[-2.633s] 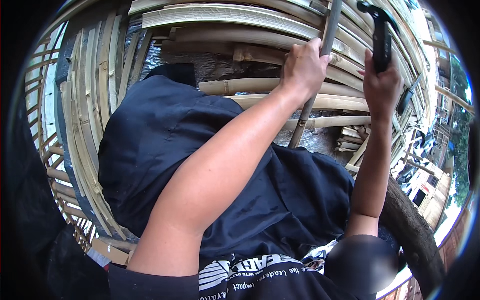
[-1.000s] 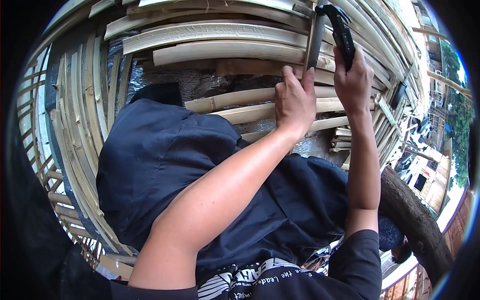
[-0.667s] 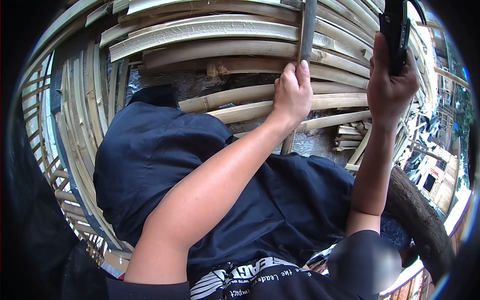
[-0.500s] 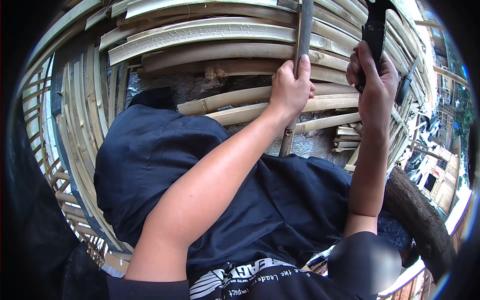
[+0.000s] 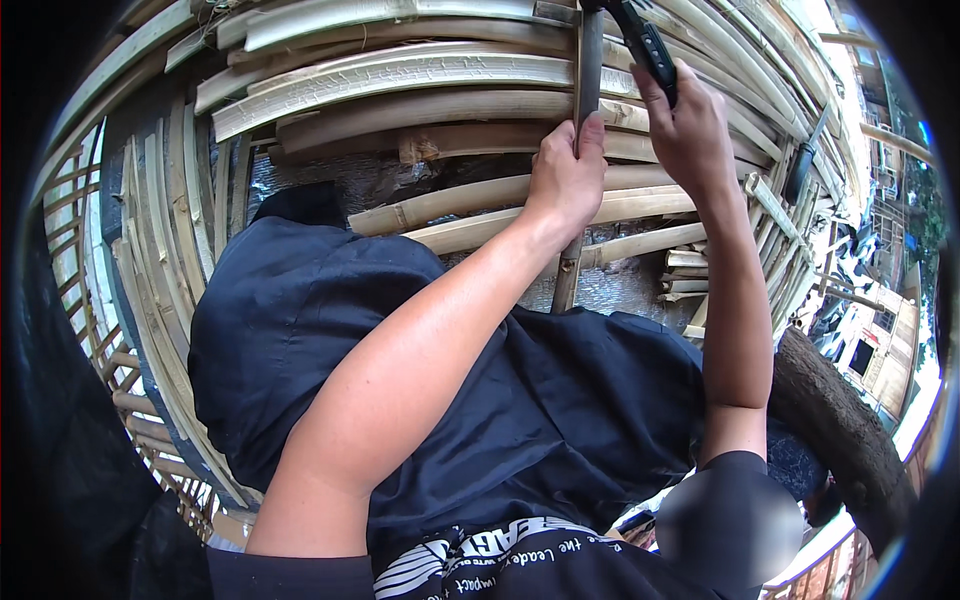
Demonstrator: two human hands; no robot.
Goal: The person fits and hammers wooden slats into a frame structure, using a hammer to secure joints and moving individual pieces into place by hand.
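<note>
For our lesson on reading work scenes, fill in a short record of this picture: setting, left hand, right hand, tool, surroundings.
setting: wall of horizontal split bamboo slats, seen from above
left hand: left hand grips an upright bamboo strip laid across the slats
right hand: right hand closed on the black handle of a hammer, raised near the strip
clothing: dark blue trousers
surroundings: thick tree trunk lower right; buildings far right

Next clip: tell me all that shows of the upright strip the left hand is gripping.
The upright strip is a narrow, flat slat, grey-brown, seemingly bamboo. It stands nearly vertical across the horizontal bamboo slats, running from the picture's top edge down to just above the dark cloth. The left hand wraps round its middle, hiding that part. The black-handled tool in the right hand sits close to its top; contact cannot be told.
</note>
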